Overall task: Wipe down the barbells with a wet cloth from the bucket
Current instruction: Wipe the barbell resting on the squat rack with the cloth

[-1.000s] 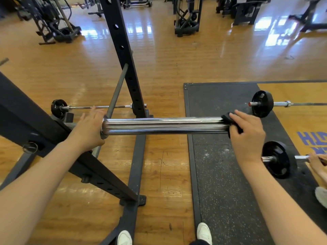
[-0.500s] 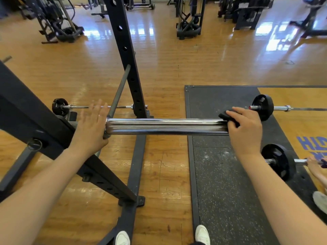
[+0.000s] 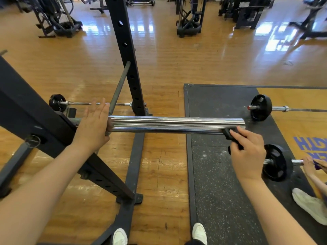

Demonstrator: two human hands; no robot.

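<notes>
A chrome barbell sleeve (image 3: 175,125) lies level across the middle of the view, its bar resting in the black rack (image 3: 35,117). My left hand (image 3: 93,128) presses against the sleeve's inner collar with straight fingers. My right hand (image 3: 247,152) grips a dark cloth (image 3: 230,134) and holds it against the near underside of the sleeve, close to its outer end. No bucket is in view.
A rack upright (image 3: 125,55) stands just behind the sleeve. Two plated barbells lie on the black mat (image 3: 212,174), one far (image 3: 261,107) and one near (image 3: 276,162). Another person's hand (image 3: 311,164) wipes the near one. A small barbell (image 3: 56,103) lies left. Machines line the back.
My right hand slid the cloth from the top of the sleeve's end down to its near underside. My left hand's fingers straightened against the collar.
</notes>
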